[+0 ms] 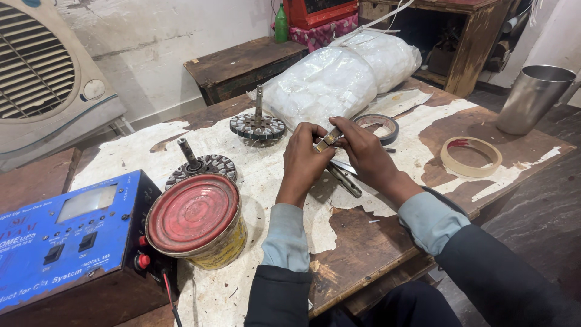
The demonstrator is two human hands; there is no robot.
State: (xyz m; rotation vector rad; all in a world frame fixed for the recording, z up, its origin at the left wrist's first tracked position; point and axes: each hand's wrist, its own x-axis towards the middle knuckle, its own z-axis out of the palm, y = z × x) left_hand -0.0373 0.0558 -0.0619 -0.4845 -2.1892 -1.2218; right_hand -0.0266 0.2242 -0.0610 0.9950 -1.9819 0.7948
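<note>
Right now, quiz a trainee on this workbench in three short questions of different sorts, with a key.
1. True or false: both hands pinch one small flat piece together above the table.
2. Which thing stands nearest the left hand? A) the steel cup B) the red-lidded tin C) the green bottle
3. How many toothed rotors with upright shafts stand on the table?

Key:
1. True; the right hand grips it too.
2. B
3. Two: one behind the tin, one by the white plastic bag.
</note>
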